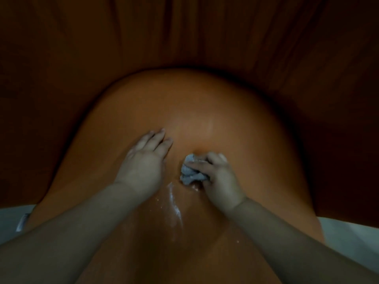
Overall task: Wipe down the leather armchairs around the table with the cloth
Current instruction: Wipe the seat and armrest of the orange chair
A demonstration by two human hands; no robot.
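Head view, single item: orange-brown leather armchair (205,103), rounded cushion surface filling the frame. Right hand (220,177) clenched around bunched grey cloth (189,171), pressing it onto the leather. Left hand (145,158) flat, fingers straight, resting on the cushion beside it. White wet streak (174,203) near the cloth, unwiped. Progress: judged mid-wipe; other chairs and table unseen.

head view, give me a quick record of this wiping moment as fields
surface: brown leather cushion, rounded, glossy
left hand: flat on the cushion, fingers straight
right hand: grips the cloth
cloth: grey, bunched, pressed on the cushion
residue: white streak and specks between the forearms
background: dark brown surface, detail too dim to tell
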